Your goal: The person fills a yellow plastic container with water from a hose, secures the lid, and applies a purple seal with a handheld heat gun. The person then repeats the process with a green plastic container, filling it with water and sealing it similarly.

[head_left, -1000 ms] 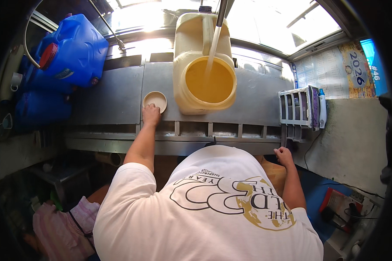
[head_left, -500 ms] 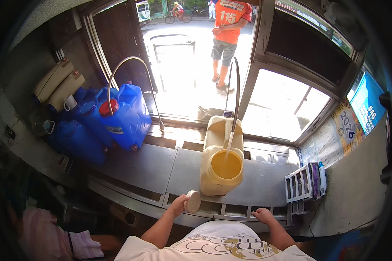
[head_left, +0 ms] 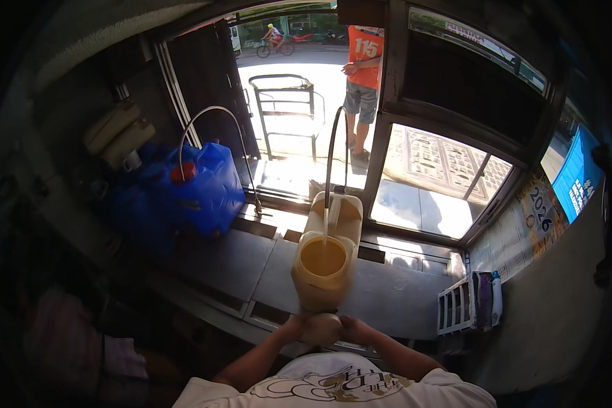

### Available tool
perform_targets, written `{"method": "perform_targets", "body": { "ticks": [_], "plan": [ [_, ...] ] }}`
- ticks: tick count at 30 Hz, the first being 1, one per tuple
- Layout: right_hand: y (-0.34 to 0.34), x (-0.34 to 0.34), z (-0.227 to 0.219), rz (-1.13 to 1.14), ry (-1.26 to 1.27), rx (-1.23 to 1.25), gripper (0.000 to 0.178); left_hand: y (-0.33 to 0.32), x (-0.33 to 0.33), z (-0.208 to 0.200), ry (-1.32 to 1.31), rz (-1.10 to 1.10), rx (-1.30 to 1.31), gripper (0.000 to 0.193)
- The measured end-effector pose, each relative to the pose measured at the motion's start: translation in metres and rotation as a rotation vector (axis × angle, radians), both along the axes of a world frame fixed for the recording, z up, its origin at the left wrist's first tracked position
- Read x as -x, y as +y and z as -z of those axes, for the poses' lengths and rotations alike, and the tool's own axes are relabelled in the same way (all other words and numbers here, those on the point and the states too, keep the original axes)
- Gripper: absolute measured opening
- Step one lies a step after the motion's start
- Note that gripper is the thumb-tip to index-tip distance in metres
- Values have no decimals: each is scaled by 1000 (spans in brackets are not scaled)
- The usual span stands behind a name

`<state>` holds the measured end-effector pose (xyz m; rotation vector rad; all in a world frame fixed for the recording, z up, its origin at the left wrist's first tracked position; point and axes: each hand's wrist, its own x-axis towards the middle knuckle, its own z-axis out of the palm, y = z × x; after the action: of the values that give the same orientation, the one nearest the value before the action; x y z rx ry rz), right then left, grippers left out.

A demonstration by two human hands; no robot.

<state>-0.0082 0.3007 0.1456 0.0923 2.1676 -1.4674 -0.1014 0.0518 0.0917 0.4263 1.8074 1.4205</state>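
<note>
The metal worktop (head_left: 394,299) ran across my view, its back edge along the bright doorway. At its left end I had several blue plastic water containers (head_left: 214,190) crowded together, the nearest in full light and the others in shadow. The yellowed plastic jug (head_left: 319,291) stood upright between the worktop's two ends and close to the front edge, its wide round mouth open and facing up toward me. A slatted white rack (head_left: 455,309) sat at the right end. A thin grey hose (head_left: 330,156) arched over the jug's back, and a pale stream fell from it into the mouth.

Just in front of the jug's base, over the worktop's front edge, I saw the round whitish lid (head_left: 323,329) between both hands. The left hand (head_left: 296,328) pinched its left rim; the right hand (head_left: 351,329) touched its right rim, but in the blur I couldn't tell whether those fingers gripped. Smallest was a red cap (head_left: 183,171) on the nearest blue container.
</note>
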Motion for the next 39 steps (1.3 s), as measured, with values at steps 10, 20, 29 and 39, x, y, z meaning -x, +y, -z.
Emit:
{"method": "perform_targets", "body": {
  "ticks": [10, 20, 29, 39],
  "plan": [
    [54, -21, 8, 427, -284, 478, 38, 72, -50, -48, 746, 260, 149, 121],
    [69, -12, 26, 406, -439, 806, 36, 104, -69, -47, 814, 263, 389, 137],
    [107, 8, 89, 231, -189, -91, 53, 6, -72, 71, 750, 47, 329, 125],
    [204, -61, 141, 145, -339, -734, 52, -155, -163, 91, -141, -764, 736, 125]
  ]
}}
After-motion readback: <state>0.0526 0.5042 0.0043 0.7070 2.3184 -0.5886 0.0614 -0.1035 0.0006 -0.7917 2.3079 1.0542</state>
